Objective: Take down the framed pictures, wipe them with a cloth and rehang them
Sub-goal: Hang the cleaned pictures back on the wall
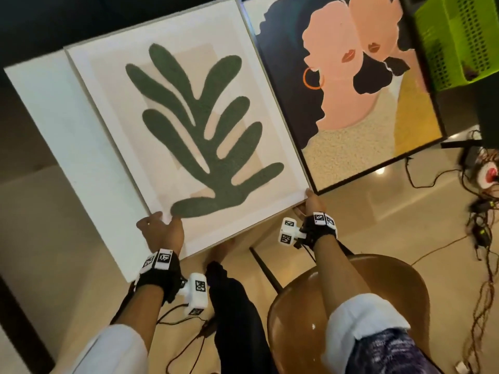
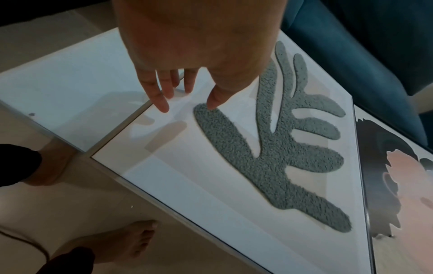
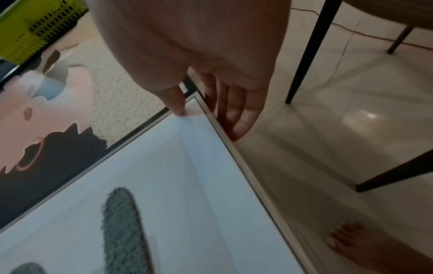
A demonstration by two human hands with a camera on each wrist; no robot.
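The leaf picture (image 1: 194, 125), a green tufted leaf on a white mount in a pale frame, lies flat on a white table (image 1: 54, 117) with its near edge overhanging. My left hand (image 1: 164, 220) is at its near left corner, fingers straight, tips on the glass (image 2: 269, 148) beside the leaf's stem end. My right hand (image 1: 310, 197) grips the near right corner, thumb (image 3: 179, 109) on top and fingers (image 3: 236, 126) curled under the frame edge. A second picture (image 1: 351, 103) of two faces in a black frame lies alongside on the right. No cloth is in view.
A green perforated basket (image 1: 459, 36) stands at the far right. A brown round chair (image 1: 378, 287) with dark legs is by my right arm. Cables and a power strip (image 1: 486, 179) lie on the tiled floor. A dark blue sofa (image 2: 351, 55) lies behind the table. My bare feet (image 2: 131, 239) are below.
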